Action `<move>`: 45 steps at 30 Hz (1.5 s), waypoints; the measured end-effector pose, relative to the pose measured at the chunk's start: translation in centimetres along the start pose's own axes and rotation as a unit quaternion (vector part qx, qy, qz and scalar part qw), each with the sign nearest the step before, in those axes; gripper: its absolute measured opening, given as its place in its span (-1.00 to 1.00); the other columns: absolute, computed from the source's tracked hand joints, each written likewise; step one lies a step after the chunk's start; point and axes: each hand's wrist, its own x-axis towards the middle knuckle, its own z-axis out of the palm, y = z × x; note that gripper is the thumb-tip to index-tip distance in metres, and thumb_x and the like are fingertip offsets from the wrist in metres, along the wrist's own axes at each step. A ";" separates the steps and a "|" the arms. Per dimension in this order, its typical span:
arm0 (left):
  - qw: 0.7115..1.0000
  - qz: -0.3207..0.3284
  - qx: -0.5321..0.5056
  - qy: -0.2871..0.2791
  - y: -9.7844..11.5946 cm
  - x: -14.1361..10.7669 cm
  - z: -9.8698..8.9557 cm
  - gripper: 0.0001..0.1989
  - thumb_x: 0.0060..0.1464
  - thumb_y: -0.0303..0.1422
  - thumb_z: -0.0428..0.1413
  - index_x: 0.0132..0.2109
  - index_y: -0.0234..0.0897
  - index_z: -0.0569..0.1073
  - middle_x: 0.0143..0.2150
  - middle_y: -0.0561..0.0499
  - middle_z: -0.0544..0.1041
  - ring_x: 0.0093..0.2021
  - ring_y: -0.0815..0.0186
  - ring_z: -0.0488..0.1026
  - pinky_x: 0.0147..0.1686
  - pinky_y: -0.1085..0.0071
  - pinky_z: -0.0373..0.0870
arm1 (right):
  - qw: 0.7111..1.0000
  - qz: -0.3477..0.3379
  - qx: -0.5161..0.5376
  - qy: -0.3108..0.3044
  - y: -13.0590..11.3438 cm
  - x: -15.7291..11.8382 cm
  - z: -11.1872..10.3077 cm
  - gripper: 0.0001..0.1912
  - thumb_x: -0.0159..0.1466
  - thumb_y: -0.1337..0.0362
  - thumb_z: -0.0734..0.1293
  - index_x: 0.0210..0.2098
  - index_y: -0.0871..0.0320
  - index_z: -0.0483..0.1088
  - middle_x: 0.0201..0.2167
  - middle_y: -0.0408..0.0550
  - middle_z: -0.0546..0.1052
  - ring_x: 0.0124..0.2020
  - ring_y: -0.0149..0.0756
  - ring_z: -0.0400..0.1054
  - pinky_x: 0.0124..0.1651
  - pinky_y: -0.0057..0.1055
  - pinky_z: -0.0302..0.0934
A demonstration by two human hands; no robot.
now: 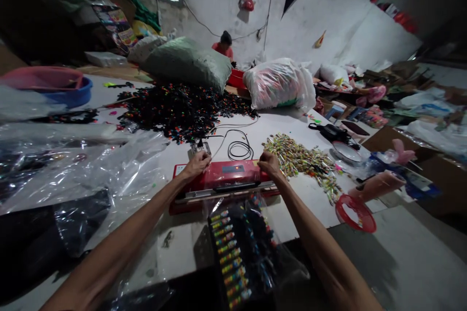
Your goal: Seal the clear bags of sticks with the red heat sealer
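A red bag sealer [233, 173] lies across the table before me, a small light glowing on its top panel. My left hand [199, 163] is closed over its back left edge, by a power socket [200, 148]. At the back right edge, my right hand [270, 163] is closed with bent fingers on the sealer; the fingertips are partly hidden. From the sealer's front hangs a clear plastic bag [288, 262], its mouth at the sealing bar. Inside the bag are a column of colourful small tubes [229, 257] and dark pieces with coloured bits.
Behind the sealer lie a heap of black pieces [175, 107], a coiled cable [240, 150] and a pile of small colourful wrapped items [292, 153]. Plastic sheets [138, 155] cover the left. A red basket [355, 214] sits at right; a person [223, 48] is beyond large sacks [193, 63].
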 end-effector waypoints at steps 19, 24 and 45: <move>0.991 0.048 0.121 0.043 -0.1 -0.2 1.3 -0.72 0.01 -0.21 0.02 -0.18 -0.31 0.33 -0.23 -0.08 0.42 -0.19 0.21 0.36 -0.13 0.26 0.25 | 0.948 -0.172 -0.086 -0.252 -8.3 -7.3 4.2 -0.60 0.16 -0.08 0.23 -0.43 0.13 0.45 -0.49 -0.10 0.46 -0.43 -0.32 0.31 -0.45 -0.47 -0.04; 0.985 0.079 0.154 -0.017 1.6 -4.3 3.1 -0.83 -0.19 -0.33 0.22 -0.43 -0.29 0.41 -0.34 -0.04 0.45 -0.18 0.19 0.36 -0.03 0.22 0.20 | 0.949 -0.188 -0.098 -0.233 -8.2 -7.7 4.4 -0.66 0.20 0.00 0.22 -0.29 0.10 0.47 -0.42 -0.07 0.50 -0.36 -0.28 0.35 -0.44 -0.47 -0.05; 0.795 0.002 0.606 -0.010 -0.9 -22.3 -16.4 -0.40 -0.14 -0.32 0.03 0.14 -0.14 0.27 0.20 -0.22 0.27 0.13 -0.12 0.26 0.02 -0.18 0.06 | 0.992 -0.104 -0.044 -0.058 -2.6 -11.9 -0.4 -0.58 0.20 -0.08 0.20 -0.21 0.16 0.31 -0.21 0.01 0.46 -0.19 -0.22 0.33 -0.31 -0.44 0.02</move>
